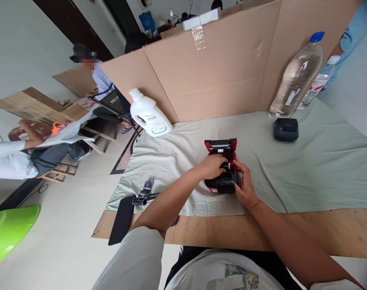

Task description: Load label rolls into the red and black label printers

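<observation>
Item: red-and-black label printer (222, 169), lid open, lying on the grey cloth (307, 169) mid-bench. We judge it light, rigid plastic with a delicate hinged lid; best gripped by the body sides. Our left hand (212, 166) arches over the open bay, fingers curled inside. Our right hand (245, 186) braces the right side, fingers pressed against the casing.

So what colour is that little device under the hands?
The device is red with black parts, its lid open; the head view shows it.
</observation>
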Demonstrator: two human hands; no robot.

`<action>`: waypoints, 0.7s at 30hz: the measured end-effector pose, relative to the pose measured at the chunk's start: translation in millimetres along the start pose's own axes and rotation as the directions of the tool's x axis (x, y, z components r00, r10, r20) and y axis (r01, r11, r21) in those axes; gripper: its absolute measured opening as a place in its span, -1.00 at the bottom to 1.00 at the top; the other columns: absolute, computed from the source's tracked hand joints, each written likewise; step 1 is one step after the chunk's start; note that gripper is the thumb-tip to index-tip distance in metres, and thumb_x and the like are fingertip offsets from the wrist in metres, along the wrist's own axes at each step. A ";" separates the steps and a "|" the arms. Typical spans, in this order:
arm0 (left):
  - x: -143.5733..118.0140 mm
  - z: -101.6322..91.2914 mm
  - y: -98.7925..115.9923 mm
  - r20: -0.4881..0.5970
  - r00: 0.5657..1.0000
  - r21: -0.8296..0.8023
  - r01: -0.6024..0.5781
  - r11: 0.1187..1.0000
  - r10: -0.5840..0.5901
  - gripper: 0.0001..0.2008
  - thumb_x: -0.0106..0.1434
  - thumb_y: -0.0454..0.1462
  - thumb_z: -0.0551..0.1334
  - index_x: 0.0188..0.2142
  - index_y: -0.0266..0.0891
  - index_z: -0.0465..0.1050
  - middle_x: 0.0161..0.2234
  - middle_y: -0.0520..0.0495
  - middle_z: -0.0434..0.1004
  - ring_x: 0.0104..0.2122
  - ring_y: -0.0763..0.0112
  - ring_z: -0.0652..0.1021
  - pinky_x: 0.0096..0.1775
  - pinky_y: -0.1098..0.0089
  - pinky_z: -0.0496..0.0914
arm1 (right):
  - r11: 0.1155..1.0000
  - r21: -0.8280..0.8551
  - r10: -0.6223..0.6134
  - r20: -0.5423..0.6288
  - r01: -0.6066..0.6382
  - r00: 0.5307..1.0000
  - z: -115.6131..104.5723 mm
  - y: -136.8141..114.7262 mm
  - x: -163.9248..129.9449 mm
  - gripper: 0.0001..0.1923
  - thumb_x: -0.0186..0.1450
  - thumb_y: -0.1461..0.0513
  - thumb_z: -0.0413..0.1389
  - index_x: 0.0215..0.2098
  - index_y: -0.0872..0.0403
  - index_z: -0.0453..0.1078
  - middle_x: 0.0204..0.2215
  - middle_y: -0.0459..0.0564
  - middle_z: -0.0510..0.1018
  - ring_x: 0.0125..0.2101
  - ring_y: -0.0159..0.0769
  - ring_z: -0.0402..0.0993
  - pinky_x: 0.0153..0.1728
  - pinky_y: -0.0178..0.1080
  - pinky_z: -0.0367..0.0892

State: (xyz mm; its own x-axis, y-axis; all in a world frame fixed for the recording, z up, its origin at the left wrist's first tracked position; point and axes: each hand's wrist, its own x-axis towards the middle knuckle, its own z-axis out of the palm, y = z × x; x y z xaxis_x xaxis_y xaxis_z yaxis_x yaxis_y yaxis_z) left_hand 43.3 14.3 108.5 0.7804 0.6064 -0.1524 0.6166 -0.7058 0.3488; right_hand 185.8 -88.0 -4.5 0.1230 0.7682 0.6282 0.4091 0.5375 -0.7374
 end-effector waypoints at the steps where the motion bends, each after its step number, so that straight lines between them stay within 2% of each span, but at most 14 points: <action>1: 3.6 2.4 0.2 0.025 0.999 0.053 0.019 0.998 -0.020 -0.71 0.19 -0.34 0.26 -0.07 -0.31 0.49 -0.05 -0.25 0.55 0.02 0.05 0.50 0.10 0.11 0.30 | 1.000 0.005 -0.006 0.005 0.006 1.000 -0.3 -0.8 0.3 -0.40 0.37 0.00 -0.04 0.30 0.04 0.08 0.21 0.18 0.28 0.20 0.02 0.21 0.18 0.20 0.19; 3: 6.6 5.2 1.5 0.042 0.997 0.099 0.059 0.993 -0.063 -0.72 0.17 -0.35 0.25 -0.09 -0.27 0.49 -0.07 -0.21 0.57 0.00 0.04 0.52 0.09 0.10 0.31 | 1.000 0.006 -0.023 0.006 0.023 1.000 -0.8 -2.6 1.2 -0.48 0.40 0.06 -0.12 0.28 0.02 0.11 0.20 0.15 0.30 0.21 0.00 0.20 0.20 0.20 0.16; 7: 6.3 4.1 4.2 0.006 0.988 0.103 0.152 0.983 -0.153 -0.68 0.11 -0.36 0.29 -0.10 -0.21 0.45 -0.15 -0.13 0.60 -0.11 0.10 0.56 -0.07 0.23 0.39 | 0.998 -0.043 -0.039 -0.007 0.038 0.999 -2.0 -5.4 2.3 -0.59 0.42 0.12 -0.16 0.16 -0.03 0.26 0.18 0.10 0.32 0.19 -0.02 0.23 0.17 0.21 0.18; 10: 5.6 2.5 3.9 0.006 0.990 0.134 0.141 0.981 -0.143 -0.71 0.10 -0.34 0.30 -0.15 -0.18 0.43 -0.23 -0.09 0.59 -0.18 0.14 0.57 -0.13 0.27 0.40 | 0.993 -0.104 -0.058 0.005 0.058 0.998 -3.8 -6.4 1.5 -0.66 0.40 0.14 -0.14 0.01 -0.05 0.39 0.16 0.06 0.32 0.16 -0.03 0.23 0.15 0.20 0.21; 13: 3.7 3.5 2.3 -0.017 0.994 0.144 0.110 0.983 -0.109 -0.74 0.11 -0.34 0.29 -0.17 -0.19 0.43 -0.19 -0.11 0.57 -0.16 0.14 0.56 -0.12 0.27 0.40 | 0.986 -0.139 -0.090 0.015 0.091 0.996 -5.4 -7.7 0.9 -0.70 0.38 0.16 -0.11 -0.10 -0.05 0.44 0.12 0.04 0.35 0.13 -0.03 0.24 0.14 0.20 0.21; 17: 3.6 9.0 0.8 -0.052 0.995 0.168 0.097 0.981 -0.089 -0.78 0.15 -0.31 0.27 -0.17 -0.23 0.46 -0.14 -0.16 0.57 -0.12 0.12 0.56 -0.06 0.23 0.38 | 0.983 -0.144 -0.110 0.010 0.110 0.994 -5.5 -9.7 1.9 -0.71 0.37 0.18 -0.09 -0.11 -0.04 0.44 0.08 0.06 0.38 0.09 -0.03 0.26 0.10 0.19 0.23; 21: 11.4 13.9 -0.8 -0.020 0.990 0.162 0.140 0.977 -0.138 -0.82 0.17 -0.25 0.30 -0.20 -0.22 0.50 -0.21 -0.15 0.61 -0.15 0.10 0.58 -0.03 0.18 0.37 | 0.981 -0.159 -0.111 0.002 0.110 0.994 -5.0 -10.0 3.1 -0.70 0.36 0.18 -0.10 -0.10 -0.03 0.45 0.06 0.07 0.38 0.07 -0.03 0.27 0.07 0.19 0.25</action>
State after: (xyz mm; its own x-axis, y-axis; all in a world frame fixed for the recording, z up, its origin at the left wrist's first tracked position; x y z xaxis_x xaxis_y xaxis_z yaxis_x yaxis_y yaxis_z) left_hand 53.2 16.8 93.6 0.6855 0.7053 -0.1807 0.7281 -0.6642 0.1694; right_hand 186.7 -92.7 6.0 0.0748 0.7046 0.7057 0.5584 0.5567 -0.6150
